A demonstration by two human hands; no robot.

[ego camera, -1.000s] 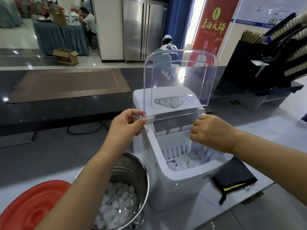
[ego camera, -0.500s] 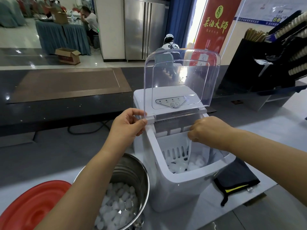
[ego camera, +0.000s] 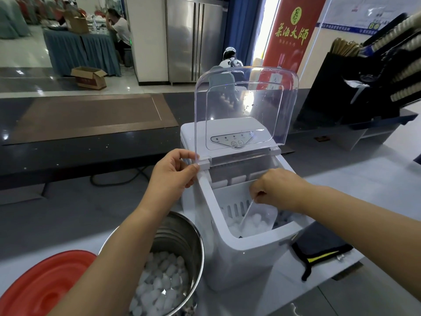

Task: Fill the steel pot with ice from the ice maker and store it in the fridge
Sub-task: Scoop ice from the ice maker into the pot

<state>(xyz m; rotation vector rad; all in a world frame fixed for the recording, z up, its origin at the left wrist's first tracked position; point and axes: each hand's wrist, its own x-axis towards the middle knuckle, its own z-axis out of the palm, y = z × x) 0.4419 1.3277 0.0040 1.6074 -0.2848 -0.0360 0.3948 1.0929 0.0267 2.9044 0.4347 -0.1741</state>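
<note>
Left hand point(ego camera: 173, 172) pinches the lid point(ego camera: 246, 106) corner, evidently to prop it open, while right hand point(ego camera: 278, 190) grips the scoop point(ego camera: 271, 215) in the maker point(ego camera: 246, 258) basket point(ego camera: 230, 201) (ice point(ego camera: 257, 221) aboard); pot point(ego camera: 182, 231), part-filled, stands just beside.

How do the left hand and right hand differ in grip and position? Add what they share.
The left hand pinches the clear lid at its corner, outside the ice maker; the right hand grips a clear scoop inside its basket. The left hand sits higher than the right hand. Both hold clear plastic.
</note>
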